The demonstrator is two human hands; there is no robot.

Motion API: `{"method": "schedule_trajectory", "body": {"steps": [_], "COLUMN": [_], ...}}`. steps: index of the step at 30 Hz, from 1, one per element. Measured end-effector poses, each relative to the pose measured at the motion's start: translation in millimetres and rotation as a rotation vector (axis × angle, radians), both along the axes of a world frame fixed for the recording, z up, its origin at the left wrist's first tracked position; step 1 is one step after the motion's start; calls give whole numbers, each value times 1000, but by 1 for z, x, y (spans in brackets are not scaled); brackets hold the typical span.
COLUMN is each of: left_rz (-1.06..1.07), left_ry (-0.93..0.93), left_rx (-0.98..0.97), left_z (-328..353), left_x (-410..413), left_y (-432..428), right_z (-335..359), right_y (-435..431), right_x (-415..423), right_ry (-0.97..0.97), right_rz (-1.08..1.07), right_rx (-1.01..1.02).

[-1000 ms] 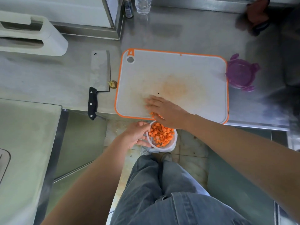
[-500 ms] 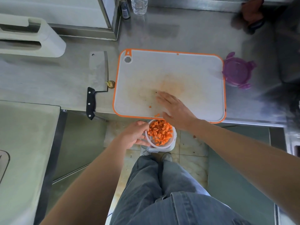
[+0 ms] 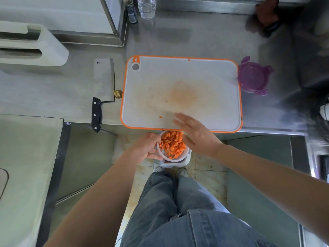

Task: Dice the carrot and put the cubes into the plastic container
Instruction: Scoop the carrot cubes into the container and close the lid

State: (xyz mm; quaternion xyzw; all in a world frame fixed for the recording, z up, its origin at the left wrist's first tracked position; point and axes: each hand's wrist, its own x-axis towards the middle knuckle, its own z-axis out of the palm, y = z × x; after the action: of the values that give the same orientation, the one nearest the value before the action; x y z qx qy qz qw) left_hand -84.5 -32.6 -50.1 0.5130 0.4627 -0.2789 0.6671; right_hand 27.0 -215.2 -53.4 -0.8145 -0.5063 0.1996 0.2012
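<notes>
A clear plastic container (image 3: 186, 159) full of orange carrot cubes (image 3: 172, 143) hangs just below the counter's front edge. My left hand (image 3: 146, 147) grips its left rim. My right hand (image 3: 196, 135) is flat with straight fingers over the near edge of the white, orange-rimmed cutting board (image 3: 210, 97), beside the container's right side. One small carrot cube (image 3: 160, 116) lies alone on the board near its front. An orange stain marks the board's middle.
A cleaver (image 3: 102, 86) lies left of the board, with a carrot end (image 3: 117, 93) beside its blade. A purple lid (image 3: 253, 75) sits at the board's right edge. Two bottles (image 3: 146, 7) stand at the back. A white plastic holder (image 3: 32, 45) is far left.
My right hand has slid rightward along the board's front edge, pushing cubes off into the container. The container now holds more cubes; one cube stays on the board.
</notes>
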Motion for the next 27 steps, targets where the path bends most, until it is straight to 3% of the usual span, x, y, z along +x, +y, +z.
{"method": "schedule_trajectory", "body": {"steps": [2,4,7,9,14,20,27], "left_rz": [0,5,10,11,46,65,100], "left_ry": [-2,4,4,2,20,15,7], "left_rx": [1,12,18,20,0,11,25], "left_z": [0,-1,-2,-3,-3,-7,-11], "left_x": [0,0,0,-1,-3,-9,-11], "left_y": [-1,-2,-4,-5,-3,3,0], "right_z": [-3,-5,-1,3,8,2,9], "right_y": [1,-3,-11,-11,23,65,19], "right_x": [1,-7,-20,-19,1,4,-13], "right_ry": [28,33,88,113,45,-44,21], "right_rz": [-115,-18,177,197,95,193,279], "right_rx": [-80,-165,-109,-62,-52,-205,-8]}}
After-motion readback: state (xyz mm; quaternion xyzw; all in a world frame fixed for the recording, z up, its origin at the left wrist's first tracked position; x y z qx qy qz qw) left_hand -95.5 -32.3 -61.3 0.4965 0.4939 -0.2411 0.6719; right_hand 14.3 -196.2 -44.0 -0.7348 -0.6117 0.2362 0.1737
